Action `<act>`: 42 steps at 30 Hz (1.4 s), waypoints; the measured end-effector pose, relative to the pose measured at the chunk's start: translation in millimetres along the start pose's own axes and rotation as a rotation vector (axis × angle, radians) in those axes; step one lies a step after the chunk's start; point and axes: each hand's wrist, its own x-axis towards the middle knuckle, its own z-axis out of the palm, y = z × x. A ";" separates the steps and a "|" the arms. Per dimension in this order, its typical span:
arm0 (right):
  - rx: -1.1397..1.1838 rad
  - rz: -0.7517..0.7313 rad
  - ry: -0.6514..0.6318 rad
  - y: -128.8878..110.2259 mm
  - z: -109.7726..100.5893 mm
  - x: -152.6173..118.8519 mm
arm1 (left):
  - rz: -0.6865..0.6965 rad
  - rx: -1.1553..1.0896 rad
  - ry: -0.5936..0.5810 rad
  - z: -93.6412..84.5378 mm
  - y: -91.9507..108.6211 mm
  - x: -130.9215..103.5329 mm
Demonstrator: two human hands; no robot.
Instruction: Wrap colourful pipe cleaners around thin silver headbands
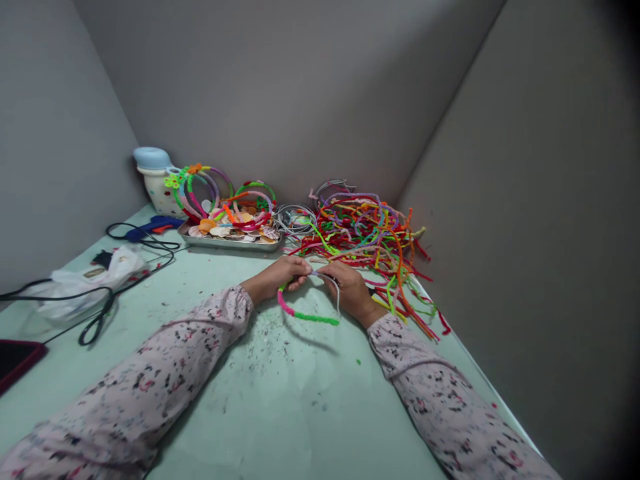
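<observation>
Between my hands, above the table, is a headband [314, 319] partly wrapped in green and pink pipe cleaner, with a bare grey stretch curving on its right side. My left hand [286, 275] pinches it at the upper left, fingers closed. My right hand [349, 287] is closed at the bare part, its fingertips close to the left ones. A short bit of purple pipe cleaner [315, 272] shows between the fingertips. Just beyond my right hand lies a tangled heap of coloured pipe cleaners [360, 227].
Behind my left hand stands a metal tray [230, 245] of shells and wrapped headbands. Bare grey headbands [296, 219] lie beside it. A white cup with a blue lid [159, 183], black cable [100, 291], plastic bag [75, 283] and phone [19, 363] are at left. Walls enclose the table.
</observation>
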 end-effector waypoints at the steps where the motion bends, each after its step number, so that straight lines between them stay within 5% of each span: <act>1: -0.010 -0.007 -0.001 0.3 0.0 -0.3 | 0.007 0.003 -0.011 -0.6 -0.6 0.2; 25: -0.145 -0.129 -0.021 6.1 -2.6 -6.4 | 0.013 0.119 -0.149 -4.4 4.0 -6.1; 29: -0.022 -0.013 0.070 1.2 2.3 -2.6 | 0.014 0.053 -0.098 -3.5 2.0 -4.4; 33: 0.161 0.289 0.205 2.0 6.6 2.0 | 0.042 0.017 -0.004 0.3 1.3 -3.5; 38: 0.595 0.636 0.019 5.0 2.9 3.3 | 0.067 0.024 0.009 2.6 0.3 -3.2; 42: 0.632 0.612 -0.077 0.6 -1.4 4.9 | 0.076 0.058 0.010 2.4 -1.5 -2.2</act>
